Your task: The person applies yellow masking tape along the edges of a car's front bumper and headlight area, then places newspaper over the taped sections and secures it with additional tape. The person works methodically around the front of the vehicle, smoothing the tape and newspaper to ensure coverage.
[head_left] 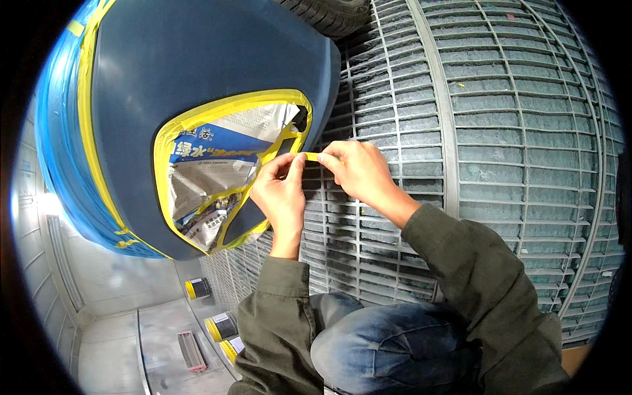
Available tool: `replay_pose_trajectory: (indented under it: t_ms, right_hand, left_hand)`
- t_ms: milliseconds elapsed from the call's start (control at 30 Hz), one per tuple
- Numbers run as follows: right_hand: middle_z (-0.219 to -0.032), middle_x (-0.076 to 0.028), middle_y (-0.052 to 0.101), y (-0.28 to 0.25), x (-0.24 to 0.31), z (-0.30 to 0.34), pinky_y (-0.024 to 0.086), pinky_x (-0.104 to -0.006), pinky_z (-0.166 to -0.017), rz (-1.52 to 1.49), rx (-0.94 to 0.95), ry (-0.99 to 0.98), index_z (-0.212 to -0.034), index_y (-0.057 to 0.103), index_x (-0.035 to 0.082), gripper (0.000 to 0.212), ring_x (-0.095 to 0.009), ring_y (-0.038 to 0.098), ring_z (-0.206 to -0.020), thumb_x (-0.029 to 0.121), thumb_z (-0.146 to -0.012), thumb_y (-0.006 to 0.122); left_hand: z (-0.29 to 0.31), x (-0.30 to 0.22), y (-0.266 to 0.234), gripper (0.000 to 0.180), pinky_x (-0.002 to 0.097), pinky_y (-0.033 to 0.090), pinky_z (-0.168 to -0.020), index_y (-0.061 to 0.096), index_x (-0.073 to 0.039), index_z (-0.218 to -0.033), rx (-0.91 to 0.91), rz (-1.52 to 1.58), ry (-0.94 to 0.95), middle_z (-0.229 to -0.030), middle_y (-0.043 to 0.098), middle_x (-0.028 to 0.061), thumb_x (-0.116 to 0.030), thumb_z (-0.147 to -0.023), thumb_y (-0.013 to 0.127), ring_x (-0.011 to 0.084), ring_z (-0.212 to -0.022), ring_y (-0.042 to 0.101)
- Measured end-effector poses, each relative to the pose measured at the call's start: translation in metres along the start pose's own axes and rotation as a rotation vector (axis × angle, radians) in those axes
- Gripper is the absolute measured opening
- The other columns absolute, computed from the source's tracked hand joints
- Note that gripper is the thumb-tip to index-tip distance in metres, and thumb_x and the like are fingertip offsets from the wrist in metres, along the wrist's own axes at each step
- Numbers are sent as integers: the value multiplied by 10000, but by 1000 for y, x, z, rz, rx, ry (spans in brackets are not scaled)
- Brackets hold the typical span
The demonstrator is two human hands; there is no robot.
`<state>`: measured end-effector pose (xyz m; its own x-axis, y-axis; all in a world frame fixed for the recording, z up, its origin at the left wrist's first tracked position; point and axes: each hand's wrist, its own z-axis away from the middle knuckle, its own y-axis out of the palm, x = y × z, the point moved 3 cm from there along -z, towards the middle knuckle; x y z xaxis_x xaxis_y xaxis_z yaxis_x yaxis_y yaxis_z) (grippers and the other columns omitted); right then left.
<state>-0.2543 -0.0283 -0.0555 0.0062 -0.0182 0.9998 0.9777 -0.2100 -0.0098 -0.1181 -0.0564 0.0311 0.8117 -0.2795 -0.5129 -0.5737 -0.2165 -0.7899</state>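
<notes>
Knees (pixel 388 342) bent below; both hands (pixel 283 191) (pixel 359 172) pinch yellow tape (pixel 311 156) between fingertips, the newspaper (pixel 217 174) nearly edged (one corner open).

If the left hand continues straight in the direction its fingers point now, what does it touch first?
Probably the yellow masking tape strip that the left hand already pinches with the right hand; just beyond lies the newspaper-masked opening of the dark blue car panel. Depth is unclear.
</notes>
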Motion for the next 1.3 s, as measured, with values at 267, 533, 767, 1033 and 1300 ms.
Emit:
replay_pose_trajectory:
  t_ms: [267, 533, 767, 1033, 1300]
  right_hand:
    - [-820, -187, 718, 16, 7, -33, 560, -458, -709, -143, -64, 111, -918, 774, 94, 290, -371, 714, -804, 367, -885, 681]
    - [-819, -181, 727, 22, 9, -42, 570, -455, -742, -158, -79, 210, -880, 787, 120, 250, -364, 719, -814, 354, -857, 701]
    - [-832, -188, 727, 23, 9, -50, 571, -460, -760, -118, -61, 236, -871, 787, 116, 229, -369, 718, -824, 326, -852, 700]
    - [-773, -228, 689, 24, 6, -52, 565, -478, -735, -145, -69, 153, -775, 771, 105, 206, -421, 691, -775, 288, -814, 685]
    - [-656, -24, 588, 23, -75, 17, 304, -220, -388, -890, -243, 784, -907, 697, -19, 157, -51, 440, -442, 113, -894, 612]
  left_hand:
    - [-19, -22, 8, 143, 249, 532, -674, 693, 2, -933, -184, -203, 427, -809, 713, 65, -85, -857, 778, 122, -705, 679]
    - [-22, -12, 19, 317, 275, 500, -596, 518, -48, -882, -331, -124, 329, -708, 603, 26, -111, -815, 821, 111, -604, 589]
    - [-23, -6, 21, 376, 329, 422, -524, 497, -49, -704, -406, -357, 379, -622, 538, 38, -164, -785, 846, 151, -532, 462]
    - [-19, 6, 32, 464, 359, 395, -517, 468, -35, -594, -448, -150, 126, -544, 501, 35, -205, -757, 868, 195, -502, 437]
    - [-14, 8, 43, 448, 371, 412, -494, 465, -42, -623, -433, -140, 173, -519, 480, 51, -220, -823, 824, 228, -458, 417]
